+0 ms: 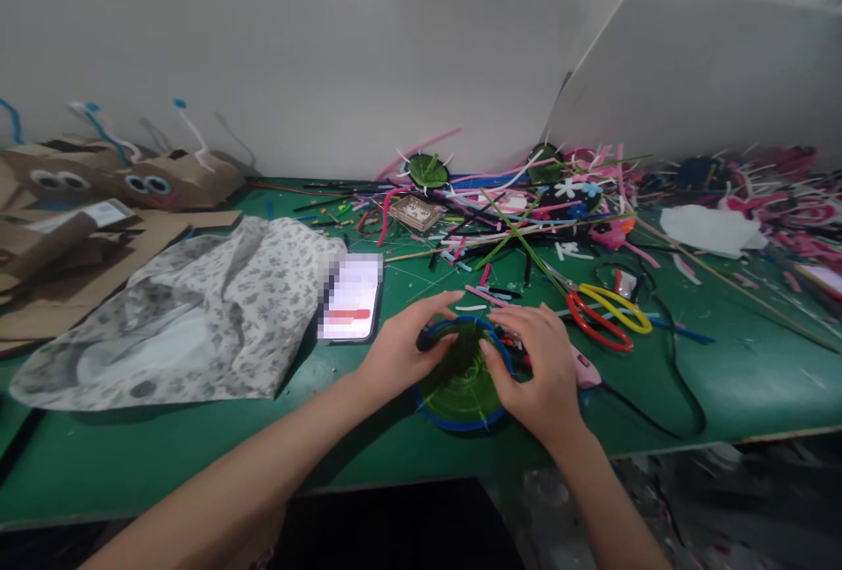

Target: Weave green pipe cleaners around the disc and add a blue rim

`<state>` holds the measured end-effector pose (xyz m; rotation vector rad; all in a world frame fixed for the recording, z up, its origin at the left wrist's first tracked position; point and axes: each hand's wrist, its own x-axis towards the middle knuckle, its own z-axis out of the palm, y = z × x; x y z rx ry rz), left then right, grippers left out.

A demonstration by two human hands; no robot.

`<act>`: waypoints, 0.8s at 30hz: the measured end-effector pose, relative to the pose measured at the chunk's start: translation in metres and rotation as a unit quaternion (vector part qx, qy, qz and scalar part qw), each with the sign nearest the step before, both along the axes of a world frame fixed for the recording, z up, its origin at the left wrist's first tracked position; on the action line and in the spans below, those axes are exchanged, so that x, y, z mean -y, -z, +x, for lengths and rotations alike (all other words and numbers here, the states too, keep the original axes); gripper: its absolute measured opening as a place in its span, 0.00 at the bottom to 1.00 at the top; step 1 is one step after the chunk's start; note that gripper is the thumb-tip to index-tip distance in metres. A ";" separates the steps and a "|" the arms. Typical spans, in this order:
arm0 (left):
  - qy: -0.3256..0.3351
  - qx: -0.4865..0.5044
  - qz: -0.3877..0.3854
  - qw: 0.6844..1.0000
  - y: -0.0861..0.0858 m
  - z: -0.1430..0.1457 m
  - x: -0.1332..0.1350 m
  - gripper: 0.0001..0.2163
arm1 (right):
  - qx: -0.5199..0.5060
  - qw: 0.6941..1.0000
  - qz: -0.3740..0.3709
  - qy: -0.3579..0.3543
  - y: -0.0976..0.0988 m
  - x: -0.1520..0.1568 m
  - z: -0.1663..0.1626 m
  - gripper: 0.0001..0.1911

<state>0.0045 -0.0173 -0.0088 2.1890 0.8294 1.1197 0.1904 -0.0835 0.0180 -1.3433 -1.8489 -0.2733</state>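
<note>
A round, shallow green piece with a blue rim rests near the table's front edge, apparently made of coiled pipe cleaners. My left hand grips its upper left rim, thumb over the inside and fingers at the far edge. On the opposite side my right hand holds the rim between thumb and fingers. Partly hidden behind the right hand lies a pink tool with a black cord, probably a glue gun. Scissors with red and yellow handles lie just beyond that hand.
A phone and patterned grey cloth lie to the left, near brown cardboard figures with googly eyes. Pipe cleaners and cut scraps cover the back of the green table. White tissue lies at right.
</note>
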 end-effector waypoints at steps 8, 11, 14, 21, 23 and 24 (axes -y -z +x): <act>0.009 0.009 -0.008 1.000 -0.003 0.000 0.000 0.31 | 0.058 0.998 0.015 -0.034 -0.024 -0.016 -0.011 0.14; 0.012 0.011 -0.004 1.000 -0.002 0.000 0.000 0.32 | 0.030 0.997 0.031 -0.067 -0.029 -0.016 -0.015 0.18; 0.009 0.008 -0.002 1.000 -0.002 0.000 0.000 0.32 | -0.074 0.992 0.022 -0.098 -0.031 -0.011 -0.017 0.22; 0.012 0.002 0.002 1.000 -0.005 -0.001 0.001 0.31 | -0.321 0.936 -0.030 -0.142 -0.033 0.001 -0.020 0.23; 0.013 -0.006 0.001 1.000 -0.006 -0.002 0.002 0.30 | -0.341 0.930 -0.027 -0.133 -0.035 0.002 -0.021 0.22; 0.014 -0.010 0.000 1.000 -0.007 -0.002 0.002 0.30 | -0.347 0.929 -0.028 -0.125 -0.036 0.003 -0.021 0.21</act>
